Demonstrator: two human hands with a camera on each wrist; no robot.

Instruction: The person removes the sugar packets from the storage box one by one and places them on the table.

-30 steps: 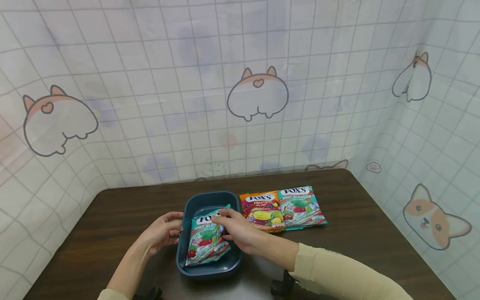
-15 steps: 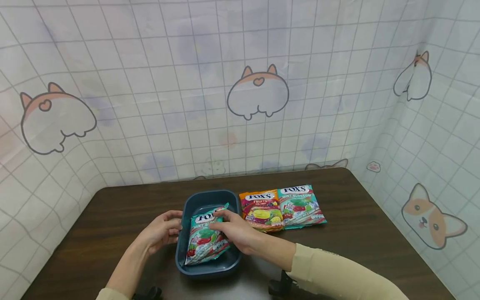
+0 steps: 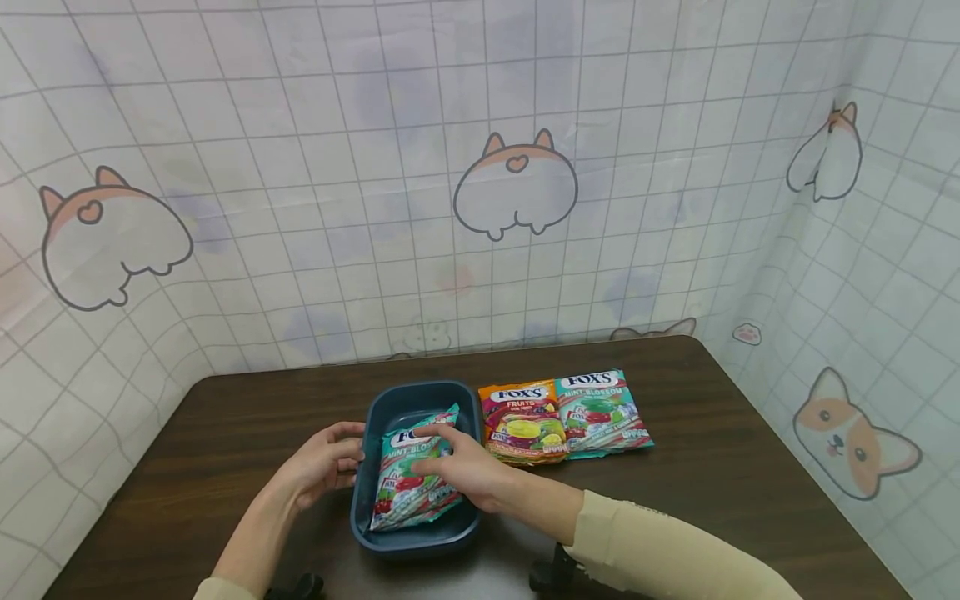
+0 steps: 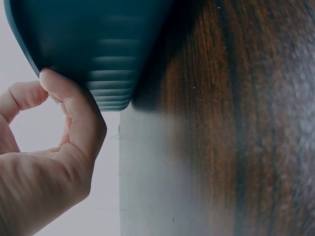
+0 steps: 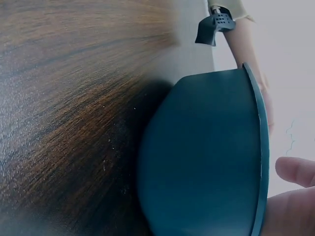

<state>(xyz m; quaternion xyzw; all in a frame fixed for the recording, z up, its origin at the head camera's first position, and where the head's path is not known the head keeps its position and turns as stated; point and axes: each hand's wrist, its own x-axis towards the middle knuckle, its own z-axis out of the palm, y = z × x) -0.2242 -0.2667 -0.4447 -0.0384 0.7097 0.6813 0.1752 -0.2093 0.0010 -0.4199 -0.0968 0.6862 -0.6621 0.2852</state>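
A dark blue, rounded rectangular plastic tub [image 3: 416, 546] stands on the table. Inside it, tilted, lies a green Fox's Mint Blossom candy bag [image 3: 408, 483]. The left hand [image 3: 322, 467] is at the tub's left side; in the left wrist view its thumb and a bent fingertip [image 4: 51, 81] meet at the rim. Over the tub's right rim reaches the right hand [image 3: 480, 471], its forefinger and thumb stretched apart above the bag and covering part of its print. In the right wrist view the tub's outer wall [image 5: 206, 157] hides most of that hand.
Right of the tub lie an orange Fox's Fruits candy bag [image 3: 525, 421] and a second green Mint Blossom bag [image 3: 602, 414], side by side. The dark wooden table [image 3: 720, 475] backs onto a white gridded cloth [image 3: 420, 250] with corgi prints.
The right hand's thumb and forefinger have spread from the bag and shifted slightly left over it. The left hand and the tub have stayed in place.
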